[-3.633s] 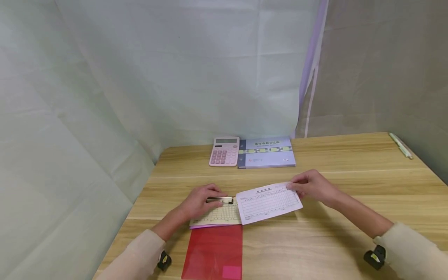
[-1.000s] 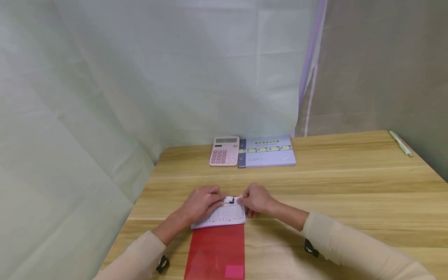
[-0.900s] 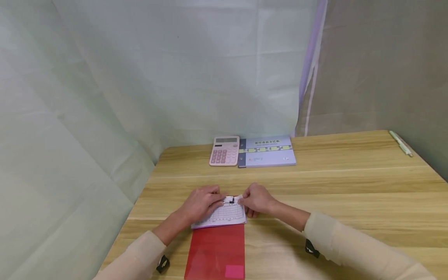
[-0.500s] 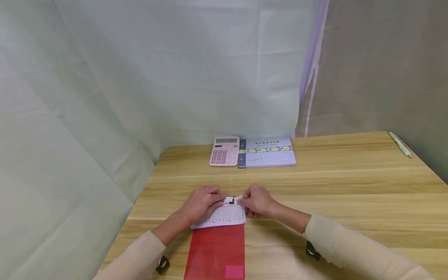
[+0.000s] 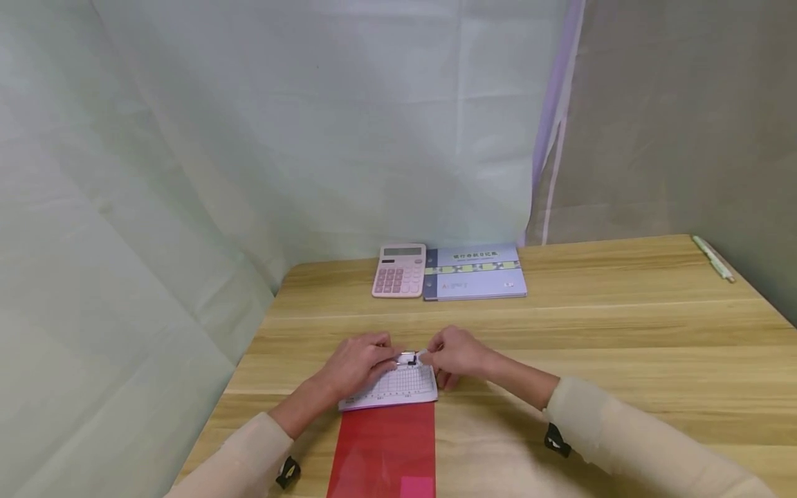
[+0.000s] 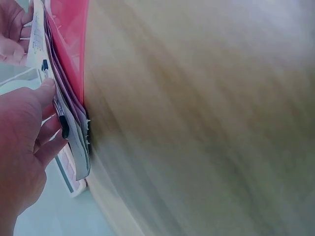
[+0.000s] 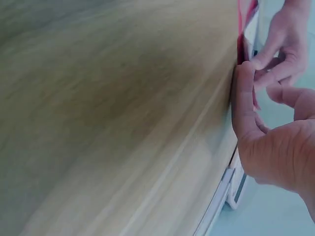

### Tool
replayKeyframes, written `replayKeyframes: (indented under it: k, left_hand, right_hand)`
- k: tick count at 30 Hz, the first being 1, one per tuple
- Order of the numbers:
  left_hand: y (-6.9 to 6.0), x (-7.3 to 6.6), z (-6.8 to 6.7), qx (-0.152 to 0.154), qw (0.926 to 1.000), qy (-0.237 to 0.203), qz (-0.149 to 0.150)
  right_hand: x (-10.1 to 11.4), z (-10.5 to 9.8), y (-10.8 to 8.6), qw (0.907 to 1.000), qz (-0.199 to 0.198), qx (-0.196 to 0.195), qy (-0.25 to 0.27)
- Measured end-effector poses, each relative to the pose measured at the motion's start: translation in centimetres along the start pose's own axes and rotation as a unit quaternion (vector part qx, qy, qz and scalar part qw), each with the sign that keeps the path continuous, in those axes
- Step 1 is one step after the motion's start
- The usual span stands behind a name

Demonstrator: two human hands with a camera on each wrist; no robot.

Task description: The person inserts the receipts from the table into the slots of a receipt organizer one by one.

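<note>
A white printed form slip [image 5: 401, 384] lies on a stack of slips at the top of a red plastic clip folder [image 5: 382, 443]. My left hand [image 5: 358, 363] grips the metal clip [image 5: 407, 358] across the stack. In the left wrist view its thumb lies on the clip's bar, near a black end piece [image 6: 64, 127]. The stack's layered edges [image 6: 81, 162] show below. My right hand [image 5: 459, 353] pinches the slip's upper right corner beside the clip. In the right wrist view, fingers and thumb hide that corner.
A pink calculator [image 5: 399, 271] and a blue account book [image 5: 476, 272] lie side by side at the table's back. A pale pen [image 5: 712, 258] lies at the far right. White cloth [image 5: 373, 138] hangs behind the table [image 5: 610, 332].
The right hand has brought the white slip leftward onto the yellowish slips and the clip. Over the last second both hands have stayed almost in place, the slip shifting only slightly.
</note>
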State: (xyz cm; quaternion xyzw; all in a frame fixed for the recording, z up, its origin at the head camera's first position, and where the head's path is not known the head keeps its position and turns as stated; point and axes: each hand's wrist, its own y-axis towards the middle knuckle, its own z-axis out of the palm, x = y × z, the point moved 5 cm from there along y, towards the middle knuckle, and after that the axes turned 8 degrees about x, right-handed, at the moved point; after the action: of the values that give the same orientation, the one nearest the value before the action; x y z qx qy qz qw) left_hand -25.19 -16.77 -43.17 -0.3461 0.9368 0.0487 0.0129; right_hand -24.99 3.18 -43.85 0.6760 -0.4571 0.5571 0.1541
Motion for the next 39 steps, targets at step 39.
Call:
replayKeyframes:
  k: [39]
  left_hand:
    - [0.4, 0.5, -0.1, 0.059, 0.9956, -0.04, -0.061]
  right_hand:
    - [-0.7, -2.5, -1.8, 0.9988, -0.015, -0.046, 0.01]
